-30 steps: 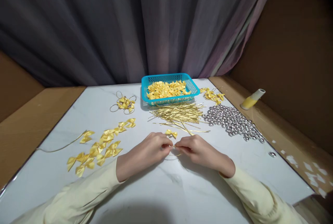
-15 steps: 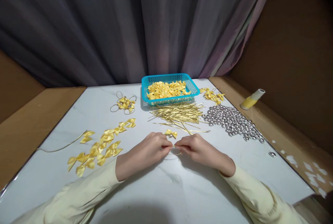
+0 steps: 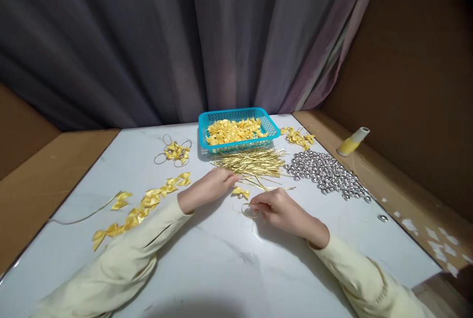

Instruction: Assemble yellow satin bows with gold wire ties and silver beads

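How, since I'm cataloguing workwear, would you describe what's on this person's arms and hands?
The left sleeve and right sleeve are long, pale yellow and plain, loosely cut with soft folds, ending around the wrists. The left hand and right hand are bare: no gloves, and no watch or ring that I can see.

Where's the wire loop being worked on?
In the head view, the wire loop is just right of centre, pinched in the right hand, slightly nearer than the lone yellow bow.
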The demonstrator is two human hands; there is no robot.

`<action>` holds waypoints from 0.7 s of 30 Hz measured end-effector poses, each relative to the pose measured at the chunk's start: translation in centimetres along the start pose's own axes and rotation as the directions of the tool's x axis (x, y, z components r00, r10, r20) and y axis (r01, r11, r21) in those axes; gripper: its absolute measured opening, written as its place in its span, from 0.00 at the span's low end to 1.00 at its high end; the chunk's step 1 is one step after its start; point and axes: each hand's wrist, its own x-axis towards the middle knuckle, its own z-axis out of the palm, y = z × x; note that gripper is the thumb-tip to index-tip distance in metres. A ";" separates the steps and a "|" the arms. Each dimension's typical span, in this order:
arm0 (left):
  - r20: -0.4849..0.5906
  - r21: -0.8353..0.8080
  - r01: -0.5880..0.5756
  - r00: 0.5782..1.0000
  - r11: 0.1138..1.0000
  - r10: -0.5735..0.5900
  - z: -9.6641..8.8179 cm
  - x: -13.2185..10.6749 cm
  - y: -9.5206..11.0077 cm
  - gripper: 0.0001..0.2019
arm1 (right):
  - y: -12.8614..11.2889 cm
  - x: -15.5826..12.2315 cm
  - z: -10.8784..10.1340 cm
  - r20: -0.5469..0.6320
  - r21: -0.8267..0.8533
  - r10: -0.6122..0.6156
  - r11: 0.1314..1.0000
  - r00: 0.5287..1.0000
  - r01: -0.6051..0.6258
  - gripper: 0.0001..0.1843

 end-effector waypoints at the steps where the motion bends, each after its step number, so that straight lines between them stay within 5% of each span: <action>1: 0.012 0.011 0.024 1.000 1.000 -0.024 0.4 0.5 -0.1 0.24 | 0.1 0.0 0.0 -0.005 -0.007 -0.003 1.000 1.000 0.003 0.15; 8: -0.003 0.006 0.091 0.996 0.996 -0.091 2.4 1.3 -0.6 0.20 | 1.0 0.0 0.0 -0.041 -0.067 0.014 0.998 0.999 -0.017 0.19; 21: -0.155 -0.296 -0.092 0.987 0.951 0.047 3.1 -0.8 2.3 0.13 | 1.8 0.5 -0.1 -0.103 0.183 0.181 0.970 0.978 -0.160 0.11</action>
